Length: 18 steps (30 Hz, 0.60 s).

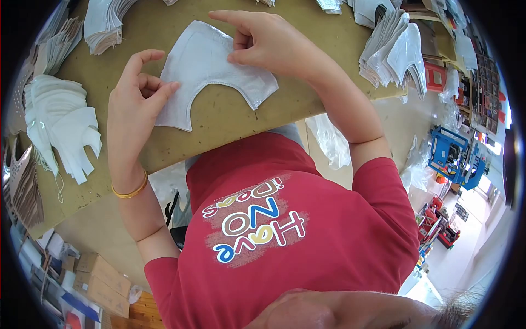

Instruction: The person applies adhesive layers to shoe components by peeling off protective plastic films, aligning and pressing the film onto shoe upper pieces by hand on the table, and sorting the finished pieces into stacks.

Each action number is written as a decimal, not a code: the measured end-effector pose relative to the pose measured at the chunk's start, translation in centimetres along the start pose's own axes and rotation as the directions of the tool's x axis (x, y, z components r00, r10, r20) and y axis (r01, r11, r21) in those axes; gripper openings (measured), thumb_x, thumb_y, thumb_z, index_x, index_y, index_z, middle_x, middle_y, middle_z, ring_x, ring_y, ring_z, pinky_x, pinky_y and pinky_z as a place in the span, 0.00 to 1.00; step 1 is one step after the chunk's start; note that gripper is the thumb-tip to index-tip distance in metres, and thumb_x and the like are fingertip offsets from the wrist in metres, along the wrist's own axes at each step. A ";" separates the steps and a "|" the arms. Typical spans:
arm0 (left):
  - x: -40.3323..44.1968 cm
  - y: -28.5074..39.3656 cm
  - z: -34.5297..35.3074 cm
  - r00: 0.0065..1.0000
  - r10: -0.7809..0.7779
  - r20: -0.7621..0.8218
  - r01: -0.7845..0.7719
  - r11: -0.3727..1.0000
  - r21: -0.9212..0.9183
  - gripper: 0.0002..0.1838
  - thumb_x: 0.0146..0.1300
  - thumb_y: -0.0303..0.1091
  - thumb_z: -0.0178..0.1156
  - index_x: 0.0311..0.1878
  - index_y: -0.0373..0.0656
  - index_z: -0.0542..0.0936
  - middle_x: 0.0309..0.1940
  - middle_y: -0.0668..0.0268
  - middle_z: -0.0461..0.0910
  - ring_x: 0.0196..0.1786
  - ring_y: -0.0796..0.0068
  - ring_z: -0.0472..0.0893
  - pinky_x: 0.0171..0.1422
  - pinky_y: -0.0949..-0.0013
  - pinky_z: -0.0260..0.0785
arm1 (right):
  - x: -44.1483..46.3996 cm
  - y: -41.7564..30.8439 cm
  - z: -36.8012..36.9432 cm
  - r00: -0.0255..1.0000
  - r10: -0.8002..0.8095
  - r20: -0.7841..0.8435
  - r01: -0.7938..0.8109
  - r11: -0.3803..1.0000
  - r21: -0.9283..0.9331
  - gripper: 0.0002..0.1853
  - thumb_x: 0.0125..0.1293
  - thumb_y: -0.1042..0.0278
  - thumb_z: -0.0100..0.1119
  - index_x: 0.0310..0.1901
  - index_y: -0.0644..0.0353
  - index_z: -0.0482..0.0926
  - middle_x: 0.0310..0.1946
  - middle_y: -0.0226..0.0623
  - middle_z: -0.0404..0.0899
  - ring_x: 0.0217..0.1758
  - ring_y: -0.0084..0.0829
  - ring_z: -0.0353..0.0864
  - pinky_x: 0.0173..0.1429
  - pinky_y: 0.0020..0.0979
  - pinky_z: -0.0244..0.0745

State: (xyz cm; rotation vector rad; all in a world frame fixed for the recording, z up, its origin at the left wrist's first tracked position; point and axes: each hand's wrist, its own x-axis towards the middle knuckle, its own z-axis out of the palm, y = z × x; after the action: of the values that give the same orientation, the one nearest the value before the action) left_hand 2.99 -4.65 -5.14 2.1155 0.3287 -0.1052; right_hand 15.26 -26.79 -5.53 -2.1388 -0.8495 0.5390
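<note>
A white fabric piece (205, 60), shaped like a shoe upper with a curved cutout, lies on the olive work table (230, 129). At its left edge, my left hand (137, 96) is closed on it, the thumb over the fabric and the index finger bent away. My right hand (268, 44) grips the upper right edge between thumb and curled fingers, with its index finger stretched out to the left. Whatever lies beneath the piece is hidden, as are the fingertips under its edges.
Stacked white pieces (63, 118) with loose threads lie at the table's left. Another stack (107, 24) sits at the upper left, and more layered pieces (392, 52) rest near the right edge. Cardboard boxes (101, 282) stand on the floor at lower left; a blue frame (452, 156) stands at right.
</note>
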 end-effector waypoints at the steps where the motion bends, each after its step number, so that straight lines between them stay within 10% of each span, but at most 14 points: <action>1: 0.0 0.0 0.0 1.000 0.001 -0.005 -0.001 1.000 0.002 0.23 0.58 0.31 0.71 0.57 0.44 0.77 0.24 0.68 0.82 0.26 0.81 0.75 0.33 0.74 0.66 | 0.0 -0.1 0.0 1.000 0.004 0.004 -0.004 1.000 -0.001 0.38 0.54 0.76 0.64 0.71 0.56 0.71 0.28 0.34 0.81 0.30 0.27 0.79 0.40 0.31 0.76; 18: -0.4 0.4 0.3 0.999 0.027 -0.038 -0.024 0.997 0.077 0.23 0.57 0.32 0.69 0.57 0.45 0.78 0.25 0.64 0.83 0.28 0.75 0.81 0.34 0.71 0.71 | -0.5 0.1 0.7 0.998 -0.057 -0.036 0.053 0.993 -0.104 0.39 0.55 0.73 0.65 0.72 0.52 0.69 0.28 0.36 0.80 0.30 0.30 0.79 0.40 0.33 0.76</action>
State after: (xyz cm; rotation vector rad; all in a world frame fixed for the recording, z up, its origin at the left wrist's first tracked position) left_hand 2.72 -5.15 -4.86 2.1992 0.3253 -0.0623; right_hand 14.57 -26.86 -6.02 -2.2050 -0.9295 0.4318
